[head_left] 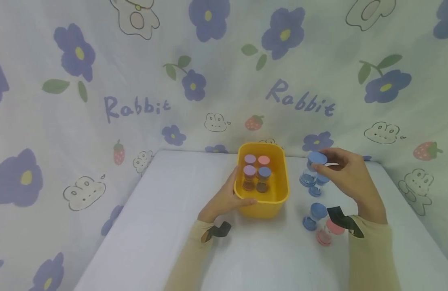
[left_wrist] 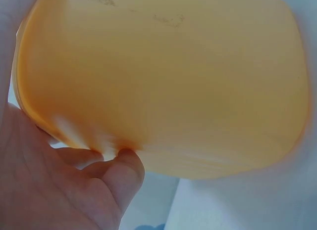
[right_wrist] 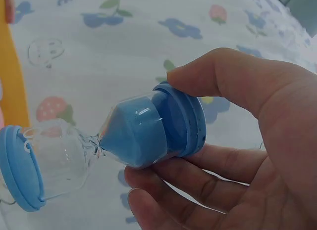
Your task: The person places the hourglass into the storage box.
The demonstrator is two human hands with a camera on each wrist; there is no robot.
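My left hand [head_left: 224, 201] grips the yellow plastic bin [head_left: 262, 211] at its left side, with the thumb along the front. In the left wrist view the bin's wall [left_wrist: 173, 86] fills most of the picture. My right hand [head_left: 351, 173] holds a blue-capped hourglass [right_wrist: 136, 131] by one cap, thumb on one side and fingers on the other. Blue sand lies in the bulb nearest the hand; the other bulb looks clear. Inside the bin stand several hourglasses: two purple-capped [head_left: 249, 171], one pink-capped [head_left: 264, 161] and one blue-capped [head_left: 264, 173].
Right of the bin, a blue hourglass [head_left: 315, 191] stands just behind the held one. Nearer the front are another blue hourglass [head_left: 318, 211] and a pink hourglass [head_left: 335, 226], close to my right wrist. A patterned curtain [head_left: 224, 72] hangs behind the white table [head_left: 155, 226].
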